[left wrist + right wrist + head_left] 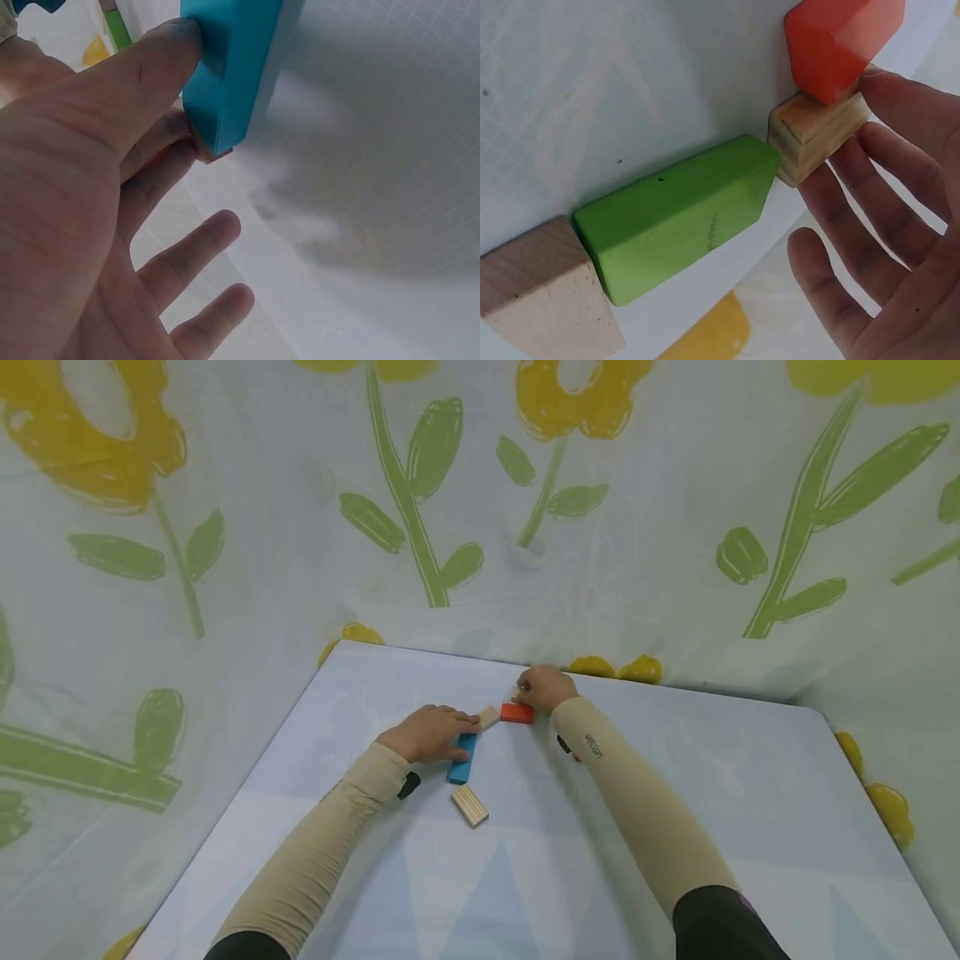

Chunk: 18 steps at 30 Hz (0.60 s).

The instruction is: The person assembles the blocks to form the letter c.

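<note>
My left hand (427, 733) holds a blue block (461, 763) on the white table, its thumb on one face. In the left wrist view, two fingers reach the block's end beside a small brown edge, and the other two fingers stretch free. A pale wooden block (489, 717) touches the left fingertips. My right hand (547, 687) grips a striped wooden block (810, 139), thumb on one side and fingers on the other. That block meets a red block (517, 713) at one end and a green block (679, 217) at the other; the head view hides the green one.
Another wooden block (547, 289) sits against the far end of the green block. A grooved wooden block (470, 806) lies just in front of the blue one. The table (675, 793) meets a flower-printed cloth wall (615, 568) along its back edge.
</note>
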{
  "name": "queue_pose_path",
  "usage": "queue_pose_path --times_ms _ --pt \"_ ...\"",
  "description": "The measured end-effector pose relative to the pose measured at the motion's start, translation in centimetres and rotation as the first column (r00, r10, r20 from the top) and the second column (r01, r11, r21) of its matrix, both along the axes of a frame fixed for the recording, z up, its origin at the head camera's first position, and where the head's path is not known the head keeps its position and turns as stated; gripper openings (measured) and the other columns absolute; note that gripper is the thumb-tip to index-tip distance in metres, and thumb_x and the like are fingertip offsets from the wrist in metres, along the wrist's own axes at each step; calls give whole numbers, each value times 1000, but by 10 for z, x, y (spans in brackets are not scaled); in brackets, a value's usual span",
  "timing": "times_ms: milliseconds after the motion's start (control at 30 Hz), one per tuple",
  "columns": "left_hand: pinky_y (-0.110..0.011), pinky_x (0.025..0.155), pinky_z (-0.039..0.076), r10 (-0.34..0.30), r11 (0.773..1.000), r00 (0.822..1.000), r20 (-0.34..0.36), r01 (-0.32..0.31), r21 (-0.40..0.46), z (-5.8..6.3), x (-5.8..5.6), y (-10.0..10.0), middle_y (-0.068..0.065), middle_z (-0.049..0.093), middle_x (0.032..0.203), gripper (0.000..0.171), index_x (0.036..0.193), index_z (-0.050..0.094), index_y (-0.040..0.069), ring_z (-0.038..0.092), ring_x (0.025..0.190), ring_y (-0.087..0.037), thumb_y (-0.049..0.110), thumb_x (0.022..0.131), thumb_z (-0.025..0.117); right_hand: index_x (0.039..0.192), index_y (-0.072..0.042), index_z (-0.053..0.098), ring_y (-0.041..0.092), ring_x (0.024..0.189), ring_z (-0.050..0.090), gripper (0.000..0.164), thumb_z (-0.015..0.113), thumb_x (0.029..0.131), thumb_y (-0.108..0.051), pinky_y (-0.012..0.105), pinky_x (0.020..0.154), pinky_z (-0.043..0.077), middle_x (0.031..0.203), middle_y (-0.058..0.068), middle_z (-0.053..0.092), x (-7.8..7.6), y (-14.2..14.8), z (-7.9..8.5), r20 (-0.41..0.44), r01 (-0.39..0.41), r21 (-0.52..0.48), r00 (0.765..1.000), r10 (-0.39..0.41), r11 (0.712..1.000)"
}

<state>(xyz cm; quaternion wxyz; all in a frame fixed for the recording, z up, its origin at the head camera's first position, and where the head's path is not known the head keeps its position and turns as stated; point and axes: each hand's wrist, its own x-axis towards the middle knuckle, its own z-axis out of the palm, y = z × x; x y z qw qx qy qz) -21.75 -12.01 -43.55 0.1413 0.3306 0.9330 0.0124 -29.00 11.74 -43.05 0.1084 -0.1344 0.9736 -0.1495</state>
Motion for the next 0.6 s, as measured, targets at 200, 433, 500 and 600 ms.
queue_pose_path --times_ms 200,433,500,600 --pt "-49 115 36 11 1000 1000 2 -11 -10 0 1 1 4 47 155 61 149 53 22 44 142 -27 46 96 69 125 -7 72 23 107 66 33 71 97 -24 42 97 54 122 9 72 -6 3 -7 -48 -33 38 998 34 999" --pt "-50 116 35 22 1000 1000 2 -22 -16 1 1 3 3 47 155 61 149 53 22 44 142 -27 46 96 69 125 -7 73 24 107 66 32 71 97 -23 43 95 54 122 10 71 -10 9 -12 -70 -40 46 997 43 998" --pt "-49 116 35 23 1000 1000 3 -23 -18 1 1 3 4 47 155 61 150 53 22 43 142 -26 46 96 69 125 -7 73 24 107 65 32 71 97 -22 42 96 54 122 9 71 -10 10 -12 -66 -42 51 997 46 998" --pt "-49 116 35 26 1000 1000 9 -26 -12 1 2 3 4 47 155 61 149 53 22 43 142 -26 46 96 69 126 -7 72 24 108 64 33 71 97 -21 43 97 53 123 10 70 -8 12 -11 -58 -43 55 997 47 998"
